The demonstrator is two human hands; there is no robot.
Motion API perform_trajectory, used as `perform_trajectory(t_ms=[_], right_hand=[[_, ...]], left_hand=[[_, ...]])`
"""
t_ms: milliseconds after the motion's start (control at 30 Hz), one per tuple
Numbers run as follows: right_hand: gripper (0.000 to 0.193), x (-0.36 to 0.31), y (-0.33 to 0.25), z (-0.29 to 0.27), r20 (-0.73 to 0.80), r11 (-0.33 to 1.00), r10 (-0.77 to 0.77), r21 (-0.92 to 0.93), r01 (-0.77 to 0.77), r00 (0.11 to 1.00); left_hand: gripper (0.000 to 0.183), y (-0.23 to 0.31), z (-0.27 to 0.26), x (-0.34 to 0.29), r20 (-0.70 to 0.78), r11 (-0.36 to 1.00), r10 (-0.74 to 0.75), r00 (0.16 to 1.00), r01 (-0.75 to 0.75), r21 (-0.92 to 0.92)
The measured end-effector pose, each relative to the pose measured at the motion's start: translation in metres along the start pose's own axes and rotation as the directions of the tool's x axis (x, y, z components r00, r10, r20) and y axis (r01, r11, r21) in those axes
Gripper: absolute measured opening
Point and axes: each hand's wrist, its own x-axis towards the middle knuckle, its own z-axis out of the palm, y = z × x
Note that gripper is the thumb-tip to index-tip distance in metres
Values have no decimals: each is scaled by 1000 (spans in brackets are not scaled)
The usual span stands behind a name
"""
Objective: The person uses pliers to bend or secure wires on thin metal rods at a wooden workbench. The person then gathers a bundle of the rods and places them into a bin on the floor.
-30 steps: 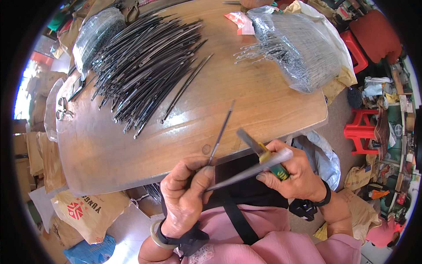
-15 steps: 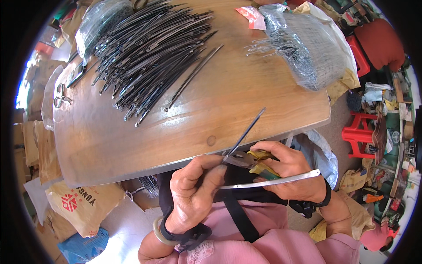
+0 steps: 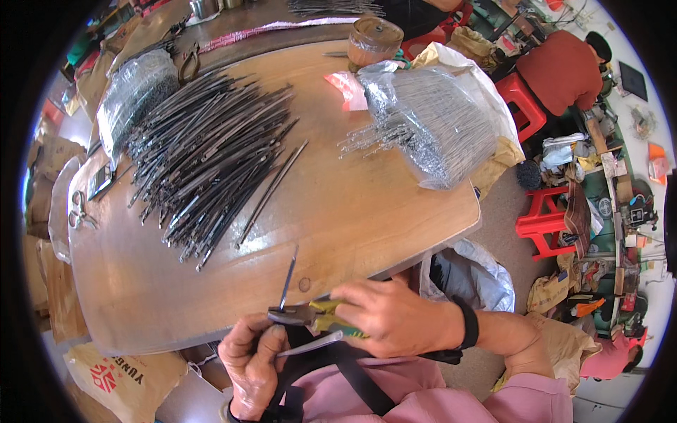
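At the near edge of the wooden table (image 3: 367,225), my left hand (image 3: 250,359) is closed, pinching a thin flat metal strip between thumb and fingers. The strip's dark upper part (image 3: 290,278) sticks up past my fingertips. A paler, silvery length (image 3: 314,344) runs from the same hand toward the right; I cannot tell whether both are one bent piece. My right hand (image 3: 395,317) is wrapped round the yellow-green handles of pliers (image 3: 295,314). Their metal jaws lie against the strip just above my left fingertips. The handle ends are hidden under my right hand.
A large heap of dark metal strips (image 3: 204,162) covers the table's left, with a few strips (image 3: 271,194) beside it. Plastic-wrapped bundles lie at far left (image 3: 137,99) and right (image 3: 437,120). Scissors (image 3: 80,211) lie at the left edge. Red stools (image 3: 546,222) and a seated person (image 3: 560,70) are right.
The view has tilted up and turned, showing more of the far side. My hands and pliers have shifted left along the table edge, and the strip's dark part stands more upright.
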Motion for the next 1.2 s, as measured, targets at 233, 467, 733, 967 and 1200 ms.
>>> perform_trajectory(t_ms=[233,467,733,967,1200], right_hand=[[34,17,6,-20,93,976,75,198,-92,993],[14,58,113,-84,-285,692,-229,-720,-50,931],[13,47,52,-110,-597,861,-160,-473,-185,786],[20,-16,31,-86,-792,763,524,600,240,314],[15,-83,80,-31,-773,882,471,406,-240,424]], left_hand=[[9,-6,-56,-5,-138,997,-34,990,44,70],[29,-3,-152,46,91,27,718,690,-158,987],[21,31,-6,81,245,516,528,813,-536,668],[21,19,0,130,322,184,332,887,-395,900],[12,24,-15,114,402,-2,549,733,-479,878]])
